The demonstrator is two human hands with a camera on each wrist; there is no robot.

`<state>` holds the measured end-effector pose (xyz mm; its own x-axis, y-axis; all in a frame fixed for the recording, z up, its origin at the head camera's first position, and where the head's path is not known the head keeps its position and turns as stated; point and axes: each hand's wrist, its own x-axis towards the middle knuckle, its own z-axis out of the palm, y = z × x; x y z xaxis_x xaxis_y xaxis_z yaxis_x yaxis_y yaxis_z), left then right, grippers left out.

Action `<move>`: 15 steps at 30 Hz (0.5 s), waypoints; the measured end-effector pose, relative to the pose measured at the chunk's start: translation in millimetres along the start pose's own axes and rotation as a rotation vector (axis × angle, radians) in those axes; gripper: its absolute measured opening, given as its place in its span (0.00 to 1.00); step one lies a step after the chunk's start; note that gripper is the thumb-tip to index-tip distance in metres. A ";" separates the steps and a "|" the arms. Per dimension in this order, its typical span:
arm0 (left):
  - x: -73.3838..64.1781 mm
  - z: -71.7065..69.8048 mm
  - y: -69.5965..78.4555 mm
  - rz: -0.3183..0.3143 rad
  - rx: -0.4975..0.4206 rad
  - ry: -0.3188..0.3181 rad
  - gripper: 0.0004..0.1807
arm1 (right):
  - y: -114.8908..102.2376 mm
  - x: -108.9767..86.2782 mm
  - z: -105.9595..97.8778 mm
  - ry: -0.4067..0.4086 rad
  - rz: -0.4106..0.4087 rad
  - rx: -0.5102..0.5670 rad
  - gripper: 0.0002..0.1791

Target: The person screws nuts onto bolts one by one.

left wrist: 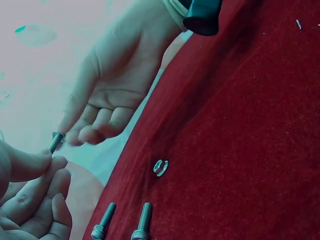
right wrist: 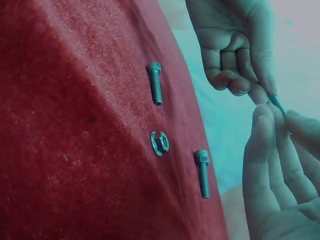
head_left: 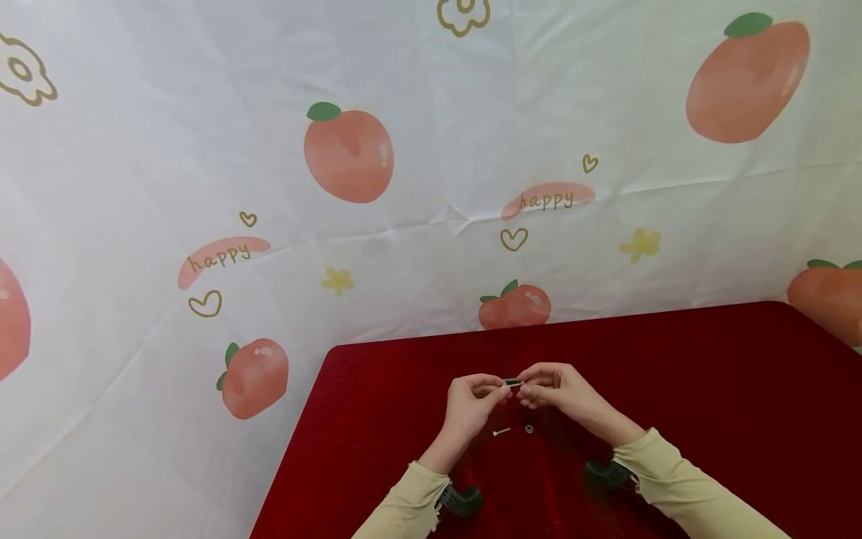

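Observation:
Above the red table both hands meet around one small metal bolt. My left hand pinches one end of the bolt between thumb and fingers. From the other side, my right hand pinches the opposite end with its fingertips; a small piece sits at that tip, too small to name. In the left wrist view the right hand hangs above the cloth with its other fingers loosely curled.
On the red cloth below the hands lie two loose bolts and a nut between them. The head view shows one bolt and the nut. A fruit-print sheet backs the table.

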<state>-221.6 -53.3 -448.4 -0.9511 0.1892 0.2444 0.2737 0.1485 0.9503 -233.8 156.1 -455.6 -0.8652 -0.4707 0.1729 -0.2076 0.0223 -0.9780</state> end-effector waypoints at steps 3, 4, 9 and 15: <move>0.3 0.7 -1.1 0.017 -0.001 -0.006 0.06 | -0.1 1.1 0.9 0.022 0.065 -0.006 0.21; 0.5 1.0 -1.2 0.020 0.000 -0.008 0.07 | -0.2 1.4 0.9 0.025 0.085 0.002 0.23; 0.7 1.5 -0.8 0.009 0.003 -0.010 0.06 | -0.6 -0.5 -1.5 0.014 0.078 0.057 0.23; -0.5 0.6 -0.8 -0.001 -0.003 -0.020 0.06 | -0.9 -2.4 -3.3 0.016 0.013 0.015 0.19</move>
<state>-221.2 -52.9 -449.4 -0.9483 0.2086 0.2392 0.2720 0.1459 0.9512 -233.1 160.1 -454.8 -0.8751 -0.4561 0.1622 -0.1897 0.0150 -0.9817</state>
